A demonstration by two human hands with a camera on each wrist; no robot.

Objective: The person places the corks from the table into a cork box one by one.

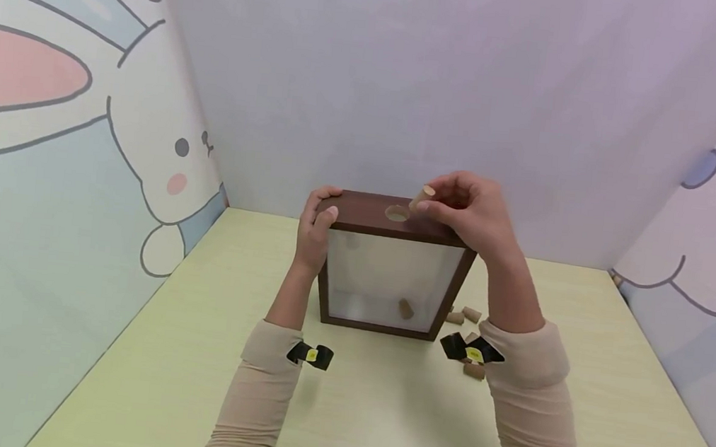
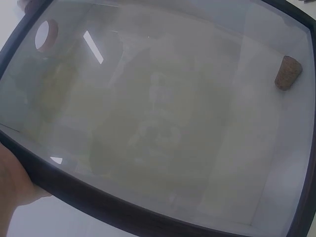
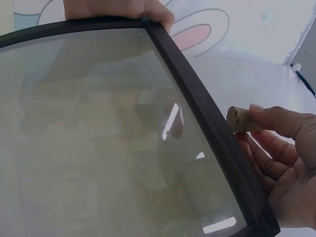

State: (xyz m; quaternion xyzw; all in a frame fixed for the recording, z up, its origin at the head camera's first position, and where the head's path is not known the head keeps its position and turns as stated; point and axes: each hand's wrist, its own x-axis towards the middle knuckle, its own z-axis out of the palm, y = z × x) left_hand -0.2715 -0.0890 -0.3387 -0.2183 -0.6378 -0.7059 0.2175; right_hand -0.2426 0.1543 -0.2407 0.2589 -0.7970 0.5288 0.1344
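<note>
A dark brown shadow box (image 1: pixel 362 211) with a clear front stands upright on the table, a round hole (image 1: pixel 397 213) in its top. At the top left corner my left hand (image 1: pixel 315 230) grips it, thumb over the front edge. My right hand (image 1: pixel 477 209) pinches a wine cork (image 1: pixel 423 198) between thumb and fingers, tilted just right of the hole. In the right wrist view that cork (image 3: pixel 239 120) shows close to the frame's edge. One cork (image 1: pixel 406 309) lies inside at the bottom; the left wrist view shows it (image 2: pixel 288 73) behind the pane.
Several loose corks (image 1: pixel 471 314) lie on the table to the right of the box, some partly hidden by my right wrist strap (image 1: pixel 472 348). The pale yellow table (image 1: pixel 367 409) meets a plain back wall (image 1: pixel 422 80). Cartoon-printed walls (image 1: pixel 141 148) stand at both sides.
</note>
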